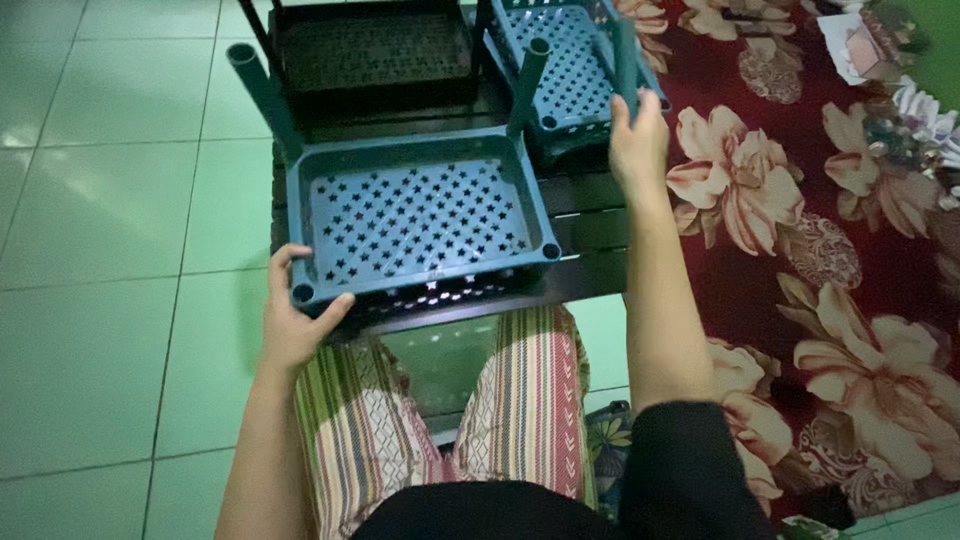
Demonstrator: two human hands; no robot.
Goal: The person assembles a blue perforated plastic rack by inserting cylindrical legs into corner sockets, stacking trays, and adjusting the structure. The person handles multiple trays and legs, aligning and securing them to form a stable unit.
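Teal plastic fills the middle of the view: a shallow tray (pixel 420 215) pierced with star-shaped holes sits on a low dark slatted surface (pixel 590 235), reaching its near edge. The left hand (pixel 295 315) closes its grip on the tray's near left corner, thumb on the rim and fingers curled under the edge. Two teal posts stand from the tray's far corners, a left post (pixel 265 95) leaning outward and a right post (pixel 528 85) nearly upright.

Behind it, toward the surface's far right corner, lies a second teal tray (pixel 565 65) of the same pattern (partly cut off by the frame). The right hand (pixel 638 140) wraps around a post (pixel 626 55) rising at that tray's near right corner. A dark tray (pixel 375 55) rests at the far left. Red floral carpet (pixel 800 230) lies to the right, pale green floor tiles (pixel 110 220) to the left.
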